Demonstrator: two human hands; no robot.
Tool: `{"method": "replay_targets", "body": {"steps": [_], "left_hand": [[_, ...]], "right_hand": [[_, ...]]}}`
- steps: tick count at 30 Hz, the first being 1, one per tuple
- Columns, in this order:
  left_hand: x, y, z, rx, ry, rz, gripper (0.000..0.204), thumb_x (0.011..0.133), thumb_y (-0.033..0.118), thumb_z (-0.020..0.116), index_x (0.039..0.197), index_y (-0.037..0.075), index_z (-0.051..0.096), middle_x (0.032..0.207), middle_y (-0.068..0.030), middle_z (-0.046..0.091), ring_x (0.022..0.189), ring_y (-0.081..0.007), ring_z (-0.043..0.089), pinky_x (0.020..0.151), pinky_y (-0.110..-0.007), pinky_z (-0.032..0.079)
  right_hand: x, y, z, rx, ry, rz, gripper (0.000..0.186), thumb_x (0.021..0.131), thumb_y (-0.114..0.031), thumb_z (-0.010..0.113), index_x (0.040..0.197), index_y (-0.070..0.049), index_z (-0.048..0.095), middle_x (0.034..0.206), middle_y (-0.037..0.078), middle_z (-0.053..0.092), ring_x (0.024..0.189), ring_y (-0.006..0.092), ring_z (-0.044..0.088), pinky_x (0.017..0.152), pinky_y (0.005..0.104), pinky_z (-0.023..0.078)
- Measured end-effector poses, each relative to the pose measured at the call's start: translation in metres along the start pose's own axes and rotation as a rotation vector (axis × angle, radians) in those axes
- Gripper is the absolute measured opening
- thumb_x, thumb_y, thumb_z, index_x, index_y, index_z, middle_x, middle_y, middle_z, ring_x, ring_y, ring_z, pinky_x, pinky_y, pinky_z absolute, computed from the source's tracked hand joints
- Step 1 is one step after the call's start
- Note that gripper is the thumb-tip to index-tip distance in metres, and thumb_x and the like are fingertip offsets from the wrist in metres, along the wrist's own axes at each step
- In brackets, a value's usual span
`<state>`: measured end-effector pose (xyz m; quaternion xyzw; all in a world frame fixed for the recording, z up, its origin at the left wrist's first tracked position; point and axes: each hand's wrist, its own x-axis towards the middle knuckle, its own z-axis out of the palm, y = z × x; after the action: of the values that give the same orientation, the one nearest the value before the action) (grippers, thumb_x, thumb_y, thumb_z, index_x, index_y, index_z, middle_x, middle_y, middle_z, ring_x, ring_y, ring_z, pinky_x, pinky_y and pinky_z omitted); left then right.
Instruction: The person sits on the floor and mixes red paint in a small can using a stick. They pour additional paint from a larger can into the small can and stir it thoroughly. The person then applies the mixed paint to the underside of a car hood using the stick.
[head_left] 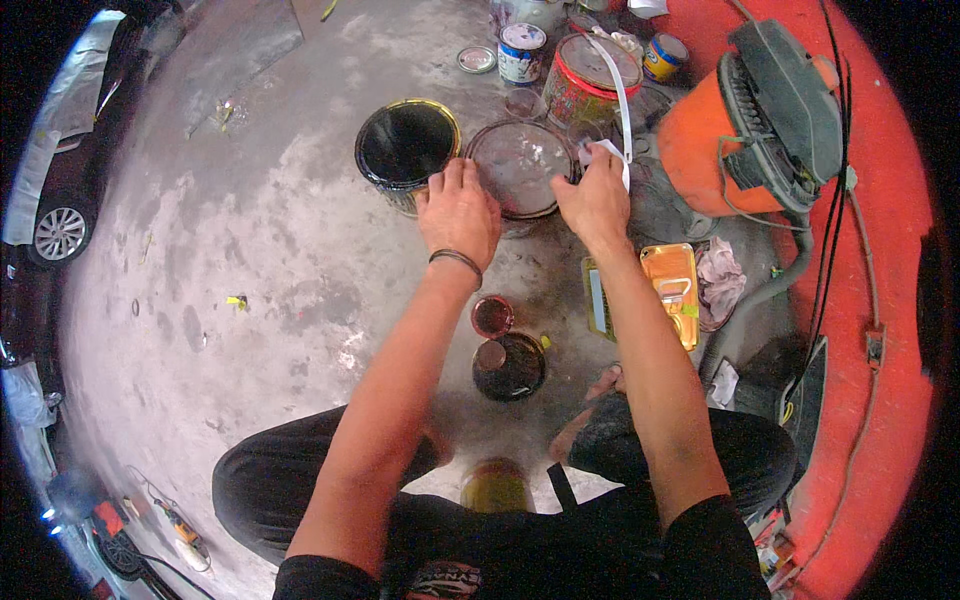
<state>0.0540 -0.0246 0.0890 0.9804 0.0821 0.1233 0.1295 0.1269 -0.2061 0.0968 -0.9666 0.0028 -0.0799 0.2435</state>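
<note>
A round grey-topped bucket (522, 165) stands upright in front of me, its top smeared with paint. My right hand (595, 200) is closed at its right edge, thumb over the rim and fingers along the outer side, beside a white scrap of paper (607, 160). My left hand (460, 215) is at its left edge, fingers together and curled down into the narrow gap between it and an open can filled with glossy black (408, 143). The left thumb is hidden. Nearer me stand a small dark-red cup (492, 316) and a dark round container (510, 375).
An orange shop vacuum (700, 145) with a grey hose stands at right. Beyond the bucket are a red-rimmed paint bucket (580, 85) and a white-and-blue tin (521, 55). A yellow tray (670, 290) and a pink rag (720, 280) lie beside my right forearm. A dark car (60, 230) is far left.
</note>
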Motion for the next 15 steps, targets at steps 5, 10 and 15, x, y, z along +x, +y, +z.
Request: {"method": "replay_targets", "body": {"steps": [5, 10, 15], "left_hand": [[-0.003, 0.003, 0.007, 0.097, 0.015, 0.005, 0.053, 0.092, 0.023, 0.071, 0.14, 0.001, 0.063, 0.143, -0.0122, 0.059, 0.127, -0.0333, 0.059, 0.102, -0.05, 0.051], [0.014, 0.01, -0.01, 0.198, -0.111, 0.107, 0.05, 0.093, 0.029, 0.07, 0.135, 0.002, 0.066, 0.134, -0.0121, 0.063, 0.122, -0.0333, 0.059, 0.1, -0.05, 0.047], [0.088, 0.013, -0.022, 0.271, -0.227, 0.113, 0.048, 0.107, 0.045, 0.053, 0.131, 0.006, 0.069, 0.131, -0.013, 0.067, 0.125, -0.0329, 0.057, 0.105, -0.057, 0.04]], "right_hand": [[0.068, -0.045, -0.032, 0.017, -0.053, -0.07, 0.063, 0.098, -0.039, 0.068, 0.145, 0.001, 0.056, 0.142, 0.031, 0.062, 0.133, 0.0498, 0.061, 0.109, 0.0567, 0.052], [0.082, -0.054, 0.002, -0.094, -0.057, 0.032, 0.075, 0.11, -0.061, 0.037, 0.143, 0.003, 0.058, 0.131, 0.036, 0.068, 0.124, 0.0505, 0.068, 0.106, 0.0622, 0.052], [0.061, -0.03, 0.037, -0.076, -0.28, 0.179, 0.071, 0.114, -0.056, 0.03, 0.136, 0.004, 0.06, 0.123, 0.034, 0.073, 0.117, 0.0508, 0.071, 0.1, 0.0624, 0.055]]}}
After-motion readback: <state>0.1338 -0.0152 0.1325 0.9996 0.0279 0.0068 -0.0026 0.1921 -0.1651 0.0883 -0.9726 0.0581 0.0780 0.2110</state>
